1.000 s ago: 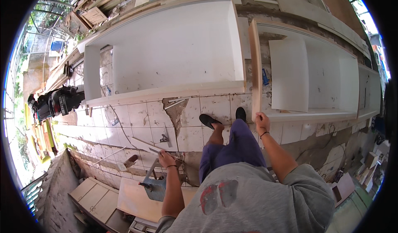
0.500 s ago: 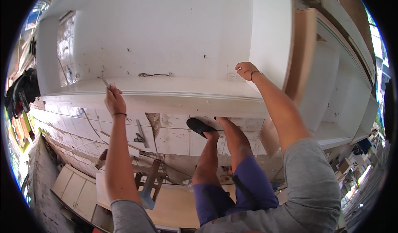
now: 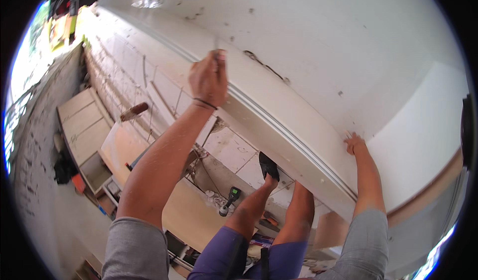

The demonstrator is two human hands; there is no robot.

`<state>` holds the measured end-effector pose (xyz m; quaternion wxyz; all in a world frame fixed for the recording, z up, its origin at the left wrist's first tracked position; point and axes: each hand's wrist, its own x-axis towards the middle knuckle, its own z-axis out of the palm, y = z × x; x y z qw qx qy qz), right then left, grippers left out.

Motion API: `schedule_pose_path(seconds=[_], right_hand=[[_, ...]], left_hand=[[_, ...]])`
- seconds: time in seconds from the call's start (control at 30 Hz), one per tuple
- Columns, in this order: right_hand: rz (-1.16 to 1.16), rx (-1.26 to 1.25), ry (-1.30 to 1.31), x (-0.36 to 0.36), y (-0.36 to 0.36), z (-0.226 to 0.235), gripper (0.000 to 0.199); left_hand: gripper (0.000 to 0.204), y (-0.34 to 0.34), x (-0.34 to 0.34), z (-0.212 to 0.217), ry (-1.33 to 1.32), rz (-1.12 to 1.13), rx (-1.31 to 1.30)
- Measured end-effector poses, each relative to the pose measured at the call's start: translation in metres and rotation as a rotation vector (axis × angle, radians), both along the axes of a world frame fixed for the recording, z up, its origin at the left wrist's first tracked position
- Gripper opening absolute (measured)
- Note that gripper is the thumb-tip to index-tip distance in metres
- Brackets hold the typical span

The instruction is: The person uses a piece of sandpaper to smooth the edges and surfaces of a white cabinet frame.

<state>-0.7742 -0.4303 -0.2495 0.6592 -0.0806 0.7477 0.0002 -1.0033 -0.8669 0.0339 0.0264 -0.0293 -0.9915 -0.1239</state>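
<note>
My left hand (image 3: 208,81) is closed in a fist round a thin tool (image 3: 216,46) with a narrow grey, blade-like tip. Motion smears the tip, so its exact kind does not show. This hand hovers over the front rail (image 3: 259,113) of a large white cabinet (image 3: 303,125). Deeper inside the cabinet, by the right inner corner, my right hand (image 3: 354,144) reaches down with its fingers apart. No held thing shows clearly in it. A dark wire-like piece (image 3: 266,66) with a looped end lies inside, between the two hands.
Below the rail, my foot in a black shoe (image 3: 268,165) stands against white tiles (image 3: 231,145). A cordless drill (image 3: 230,201) lies near my knee. Further left are a pale board (image 3: 194,205), a brown handle-like piece (image 3: 134,112) and a low drawer unit (image 3: 87,123).
My view has turned and shifted along the cabinet. My left hand still grips the thin tool, now above the rail. My right hand's fingers, curled before, have spread toward the inner corner.
</note>
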Motion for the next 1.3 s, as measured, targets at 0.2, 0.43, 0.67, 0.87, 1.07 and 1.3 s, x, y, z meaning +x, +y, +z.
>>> schedule_pose_path(seconds=[0.2,0.43,0.67,0.87,1.07,1.3], right_hand=[[0.156,0.063,0.021,-0.012,-0.008,0.016,0.037],[-0.528,-0.139,0.626,-0.073,-0.020,0.072,0.031],[-0.703,-0.164,0.915,-0.126,-0.066,0.168,0.026],[-1.001,-0.220,1.101,-0.134,-0.122,0.257,0.023],[-1.140,-0.378,1.049,-0.167,-0.301,0.366,0.045],[-0.473,-0.737,1.137,-0.326,-0.529,0.405,0.018]], left_hand=[[0.017,0.008,-0.003,0.010,-0.030,0.031,0.057],[0.012,0.004,-0.002,0.015,-0.068,0.022,0.103],[0.005,0.001,0.002,0.000,-0.006,-0.001,0.210],[0.007,-0.002,0.003,0.007,-0.181,-0.030,0.592],[0.029,-0.119,0.087,0.058,-0.279,0.668,1.367],[0.025,-0.293,0.311,0.040,-0.174,1.361,1.112]])
